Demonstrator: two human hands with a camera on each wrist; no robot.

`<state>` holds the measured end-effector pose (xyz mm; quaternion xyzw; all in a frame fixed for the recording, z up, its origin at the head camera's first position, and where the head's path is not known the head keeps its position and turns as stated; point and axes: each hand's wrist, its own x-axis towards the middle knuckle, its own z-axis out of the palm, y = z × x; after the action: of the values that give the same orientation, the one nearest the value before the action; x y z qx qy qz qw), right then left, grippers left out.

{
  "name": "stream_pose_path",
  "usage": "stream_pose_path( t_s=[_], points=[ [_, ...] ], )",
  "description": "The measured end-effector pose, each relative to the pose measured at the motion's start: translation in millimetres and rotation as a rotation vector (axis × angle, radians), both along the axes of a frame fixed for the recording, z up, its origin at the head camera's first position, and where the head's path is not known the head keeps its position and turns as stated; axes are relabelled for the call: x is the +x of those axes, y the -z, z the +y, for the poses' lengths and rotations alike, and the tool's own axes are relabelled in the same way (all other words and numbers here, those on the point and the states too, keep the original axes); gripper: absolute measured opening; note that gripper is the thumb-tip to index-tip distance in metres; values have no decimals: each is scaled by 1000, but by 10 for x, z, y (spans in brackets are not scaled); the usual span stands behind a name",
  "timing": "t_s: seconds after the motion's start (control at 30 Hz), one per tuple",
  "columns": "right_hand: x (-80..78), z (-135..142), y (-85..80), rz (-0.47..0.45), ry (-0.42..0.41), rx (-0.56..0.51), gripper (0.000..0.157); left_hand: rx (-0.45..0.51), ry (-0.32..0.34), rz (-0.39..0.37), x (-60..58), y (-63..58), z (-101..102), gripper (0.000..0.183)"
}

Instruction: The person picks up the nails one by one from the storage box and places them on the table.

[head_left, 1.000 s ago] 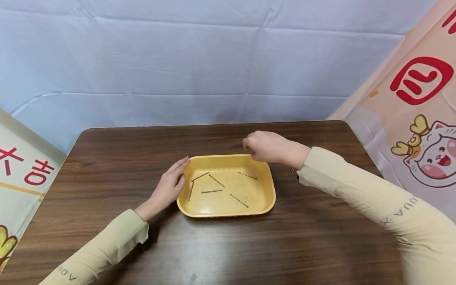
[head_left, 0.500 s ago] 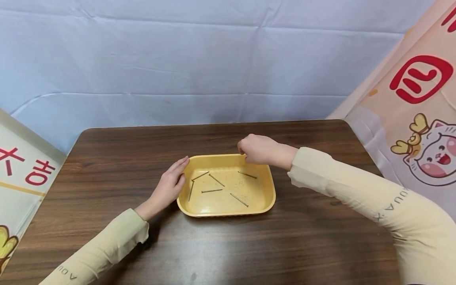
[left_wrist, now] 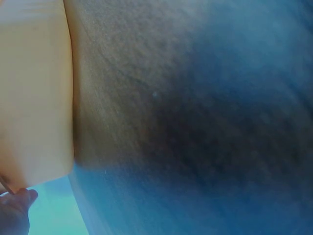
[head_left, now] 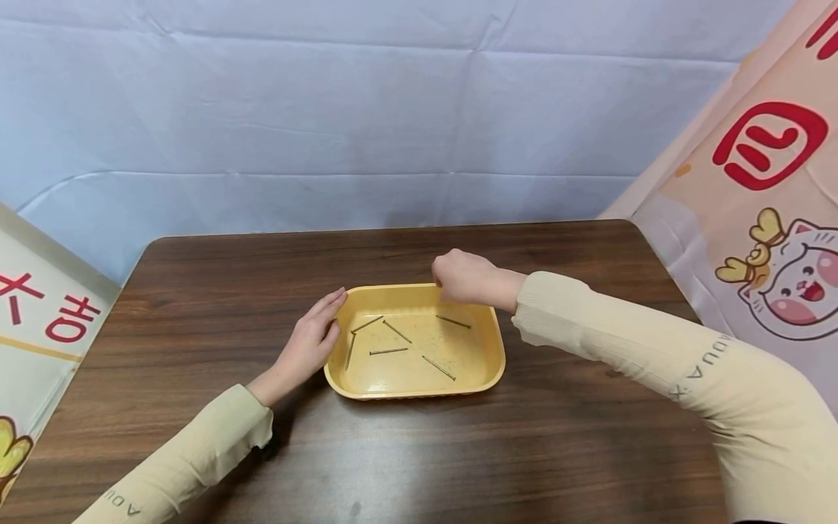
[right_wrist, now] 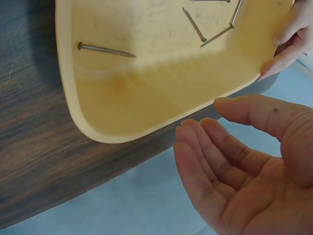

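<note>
Yellow tray (head_left: 401, 382) with 6 nails (head_left: 439, 367) lies beside right grip (head_left: 466, 278).

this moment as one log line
left hand: touching left rim of yellow tray | right hand: at far rim, holding nothing | nails: six, lying in tray

Head cam: high, facing forward-down over the bench (head_left: 556, 444).
Wrist cams close: right looks into tray (right_wrist: 146, 93), shared with head; left very near, blurred.
</note>
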<state>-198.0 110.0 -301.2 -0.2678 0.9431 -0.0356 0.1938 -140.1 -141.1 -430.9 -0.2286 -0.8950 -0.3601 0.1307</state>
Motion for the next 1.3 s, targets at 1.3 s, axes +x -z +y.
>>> stream_pose_path(
  t_s=[1.3],
  points=[
    [64,-75,426,-82,40,21,17,-1,-1,-8,19,-18,7,44]
  ],
)
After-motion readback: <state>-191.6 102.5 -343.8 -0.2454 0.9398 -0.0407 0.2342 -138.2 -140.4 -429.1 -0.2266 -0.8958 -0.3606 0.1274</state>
